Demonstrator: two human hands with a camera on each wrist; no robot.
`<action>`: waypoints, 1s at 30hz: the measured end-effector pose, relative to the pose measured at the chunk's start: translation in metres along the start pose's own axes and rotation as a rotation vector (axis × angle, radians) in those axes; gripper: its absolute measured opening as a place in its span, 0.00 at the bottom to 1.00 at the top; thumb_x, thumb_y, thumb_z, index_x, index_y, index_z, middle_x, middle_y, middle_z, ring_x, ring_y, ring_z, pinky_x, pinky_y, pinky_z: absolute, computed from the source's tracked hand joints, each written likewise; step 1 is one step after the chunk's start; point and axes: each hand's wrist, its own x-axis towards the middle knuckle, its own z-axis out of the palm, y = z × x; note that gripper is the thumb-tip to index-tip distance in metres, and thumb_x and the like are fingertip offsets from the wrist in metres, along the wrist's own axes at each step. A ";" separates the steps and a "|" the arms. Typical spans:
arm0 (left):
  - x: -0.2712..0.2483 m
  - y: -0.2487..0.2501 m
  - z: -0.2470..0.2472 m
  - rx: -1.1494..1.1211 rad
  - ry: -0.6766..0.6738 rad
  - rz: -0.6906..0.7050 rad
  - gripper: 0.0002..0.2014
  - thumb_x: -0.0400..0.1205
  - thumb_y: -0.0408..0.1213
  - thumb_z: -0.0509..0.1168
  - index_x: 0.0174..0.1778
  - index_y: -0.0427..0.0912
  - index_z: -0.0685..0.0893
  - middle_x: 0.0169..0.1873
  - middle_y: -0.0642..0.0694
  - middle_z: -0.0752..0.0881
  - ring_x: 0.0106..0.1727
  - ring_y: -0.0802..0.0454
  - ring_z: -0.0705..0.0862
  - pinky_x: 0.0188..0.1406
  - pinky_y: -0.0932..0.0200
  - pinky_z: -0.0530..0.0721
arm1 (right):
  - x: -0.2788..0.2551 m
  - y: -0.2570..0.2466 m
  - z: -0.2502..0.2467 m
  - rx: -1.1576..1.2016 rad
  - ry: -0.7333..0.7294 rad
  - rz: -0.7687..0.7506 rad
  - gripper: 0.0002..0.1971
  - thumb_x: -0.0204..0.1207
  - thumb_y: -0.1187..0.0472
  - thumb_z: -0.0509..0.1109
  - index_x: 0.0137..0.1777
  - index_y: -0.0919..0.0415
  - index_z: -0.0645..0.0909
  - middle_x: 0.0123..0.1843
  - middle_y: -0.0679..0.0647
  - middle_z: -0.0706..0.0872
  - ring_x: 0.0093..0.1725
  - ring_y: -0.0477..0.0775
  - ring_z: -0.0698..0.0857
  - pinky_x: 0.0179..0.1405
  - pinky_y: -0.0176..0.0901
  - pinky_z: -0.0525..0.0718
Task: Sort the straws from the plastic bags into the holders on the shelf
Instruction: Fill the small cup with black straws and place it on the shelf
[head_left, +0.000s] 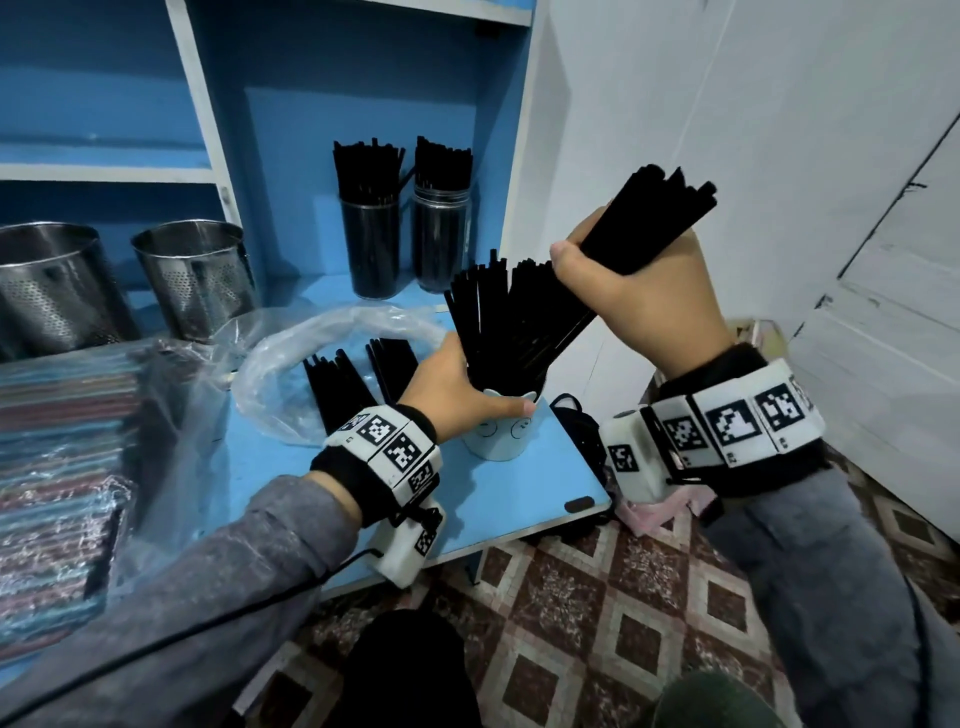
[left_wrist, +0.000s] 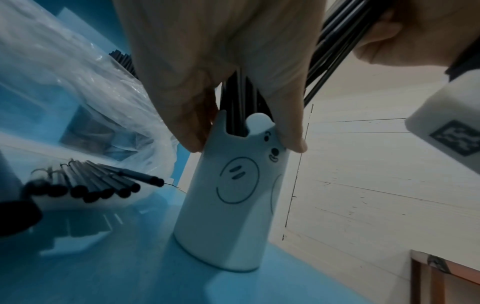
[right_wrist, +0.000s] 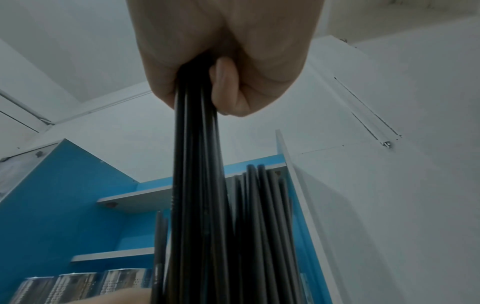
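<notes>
A white bear-faced holder stands near the front right corner of the blue table, holding several black straws. My left hand grips the holder's rim, thumb on one side, fingers on the other. My right hand holds a bundle of black straws tilted, its lower ends reaching down into the holder. More black straws lie in an open clear plastic bag on the table.
Two clear jars full of black straws stand on the shelf behind. Two perforated steel holders stand at the left. A bag of coloured straws lies at the left edge. White wall at the right, tiled floor below.
</notes>
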 end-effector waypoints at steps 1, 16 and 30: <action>0.003 0.000 -0.001 0.014 -0.002 -0.003 0.43 0.58 0.56 0.85 0.66 0.54 0.71 0.52 0.63 0.81 0.55 0.62 0.81 0.46 0.71 0.75 | 0.003 0.002 0.001 0.003 -0.001 0.007 0.08 0.73 0.64 0.74 0.32 0.61 0.82 0.30 0.43 0.84 0.32 0.36 0.83 0.36 0.25 0.78; 0.013 -0.001 -0.008 0.058 -0.115 0.009 0.36 0.57 0.54 0.85 0.61 0.60 0.79 0.50 0.65 0.84 0.53 0.70 0.81 0.45 0.71 0.75 | -0.012 0.058 0.042 -0.258 0.039 -0.029 0.20 0.66 0.38 0.71 0.55 0.38 0.69 0.55 0.46 0.73 0.55 0.46 0.67 0.64 0.49 0.70; 0.010 0.002 -0.007 0.024 -0.108 0.004 0.31 0.58 0.52 0.86 0.53 0.59 0.80 0.45 0.63 0.86 0.49 0.66 0.83 0.44 0.69 0.77 | 0.002 0.034 0.042 -0.426 -0.197 -0.418 0.23 0.83 0.60 0.64 0.77 0.63 0.74 0.75 0.54 0.78 0.78 0.53 0.74 0.77 0.52 0.71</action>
